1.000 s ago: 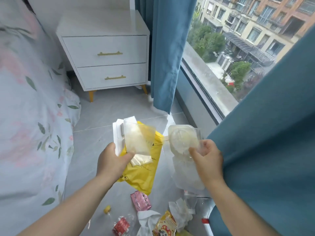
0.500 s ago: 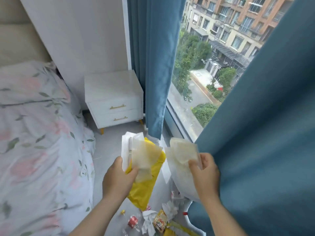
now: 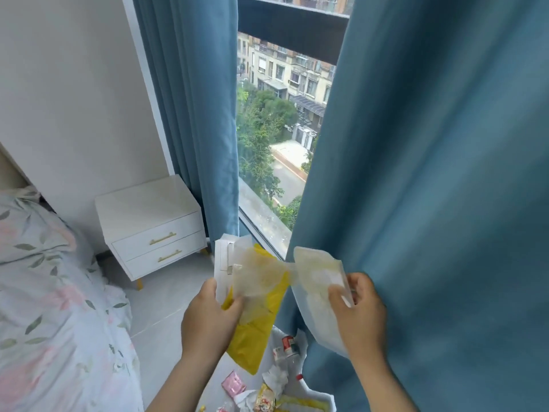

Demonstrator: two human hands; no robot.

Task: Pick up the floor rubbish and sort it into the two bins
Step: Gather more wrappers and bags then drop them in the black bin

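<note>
My left hand (image 3: 209, 319) grips a bundle of rubbish: a yellow plastic bag (image 3: 255, 331), a clear crumpled wrapper (image 3: 257, 278) and white card packaging (image 3: 222, 260). My right hand (image 3: 358, 310) pinches a translucent white plastic pouch (image 3: 318, 281) that hangs down beside the curtain. Both hands are raised at chest height, close together. Below them on the floor lies more rubbish: a pink packet (image 3: 234, 383), crumpled tissue (image 3: 276, 377), a cartoon snack wrapper (image 3: 264, 399) and a small red-labelled bottle (image 3: 288, 343). No bin is in view.
A bed with a floral cover (image 3: 53, 307) fills the left. A white two-drawer nightstand (image 3: 151, 224) stands against the wall. Blue curtains (image 3: 430, 203) hang on both sides of a window (image 3: 273, 138). Grey floor tiles (image 3: 157, 301) run between bed and window.
The view has tilted upward, so the window and wall now fill the frame. Both hands keep their rubbish and have drawn slightly closer together; the floor litter has slid toward the bottom edge.
</note>
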